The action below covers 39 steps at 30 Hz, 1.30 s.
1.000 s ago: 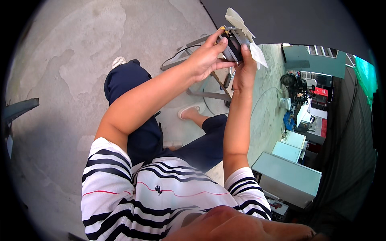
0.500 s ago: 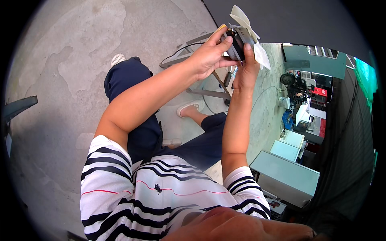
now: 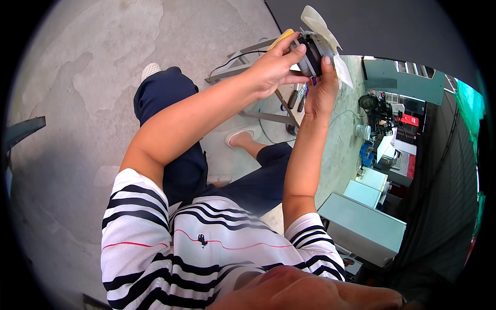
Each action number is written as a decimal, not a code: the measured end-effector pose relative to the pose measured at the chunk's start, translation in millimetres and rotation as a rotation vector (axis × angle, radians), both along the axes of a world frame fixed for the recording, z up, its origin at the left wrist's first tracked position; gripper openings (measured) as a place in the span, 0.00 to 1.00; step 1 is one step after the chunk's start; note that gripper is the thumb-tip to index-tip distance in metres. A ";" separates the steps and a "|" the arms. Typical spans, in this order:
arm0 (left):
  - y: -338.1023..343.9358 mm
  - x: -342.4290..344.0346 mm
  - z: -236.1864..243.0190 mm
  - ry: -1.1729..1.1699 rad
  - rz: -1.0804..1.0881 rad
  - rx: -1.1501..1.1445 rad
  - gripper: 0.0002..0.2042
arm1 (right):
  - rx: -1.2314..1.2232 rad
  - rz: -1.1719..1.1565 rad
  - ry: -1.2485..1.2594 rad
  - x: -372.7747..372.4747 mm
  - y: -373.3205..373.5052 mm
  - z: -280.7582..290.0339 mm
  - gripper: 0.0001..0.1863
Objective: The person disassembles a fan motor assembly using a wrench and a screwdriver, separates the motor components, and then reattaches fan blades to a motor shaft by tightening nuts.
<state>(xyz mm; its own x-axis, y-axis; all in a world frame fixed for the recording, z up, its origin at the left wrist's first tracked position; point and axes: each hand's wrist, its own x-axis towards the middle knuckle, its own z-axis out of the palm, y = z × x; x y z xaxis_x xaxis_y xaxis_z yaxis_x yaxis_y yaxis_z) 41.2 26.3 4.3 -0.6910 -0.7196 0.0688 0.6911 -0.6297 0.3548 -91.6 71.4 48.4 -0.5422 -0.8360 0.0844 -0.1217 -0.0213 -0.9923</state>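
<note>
A small fan motor [image 3: 311, 58], dark with grey metal housing, is held up at the top of the view. White fan blades [image 3: 319, 25] stick out on its right side. My left hand [image 3: 279, 64] grips the housing from the left, thumb laid across the near face and fingers around the edge. On the other side, my right hand [image 3: 321, 95] closes on the lower edge, its thumb pointing up beside the blades. Both hands share the motor's weight, and its far side is hidden.
Below the motor, dark-handled tools [image 3: 293, 97] lie on a low metal-framed stand [image 3: 268, 117]. Something yellow [image 3: 280, 39] shows behind my left fingers. A dark cable [image 3: 232, 61] runs off the stand. White and grey cabinets [image 3: 364, 225] stand to the right, near a white bucket [image 3: 363, 132].
Both hands and the fan motor have shifted slightly right. More of the yellow thing and of the tools on the stand now shows.
</note>
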 end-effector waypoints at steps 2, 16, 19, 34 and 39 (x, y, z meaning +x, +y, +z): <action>0.2 -0.5 0.6 -0.004 -0.005 0.009 0.34 | -0.021 0.032 -0.040 -3.0 -0.6 -1.5 0.31; 1.7 -0.5 -1.7 -0.027 0.005 -0.043 0.32 | -0.100 0.105 0.074 11.7 2.4 -2.1 0.29; 1.3 0.9 -1.1 -0.023 -0.016 -0.057 0.32 | -0.100 0.064 0.070 15.7 4.0 0.4 0.30; 2.3 0.1 -1.3 -0.075 -0.039 -0.017 0.34 | -0.028 -0.025 -0.036 10.4 6.7 6.4 0.27; 1.8 -1.4 -3.1 -0.055 -0.078 -0.043 0.36 | -0.026 0.019 -0.047 0.9 4.7 8.6 0.24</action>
<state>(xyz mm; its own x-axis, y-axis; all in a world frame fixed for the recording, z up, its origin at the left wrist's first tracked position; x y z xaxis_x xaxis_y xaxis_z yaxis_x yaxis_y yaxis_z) 39.8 28.1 1.1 -0.7483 -0.6607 0.0594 0.6195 -0.6641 0.4186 -90.7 76.1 57.0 -0.5297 -0.8443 0.0811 -0.0743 -0.0491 -0.9960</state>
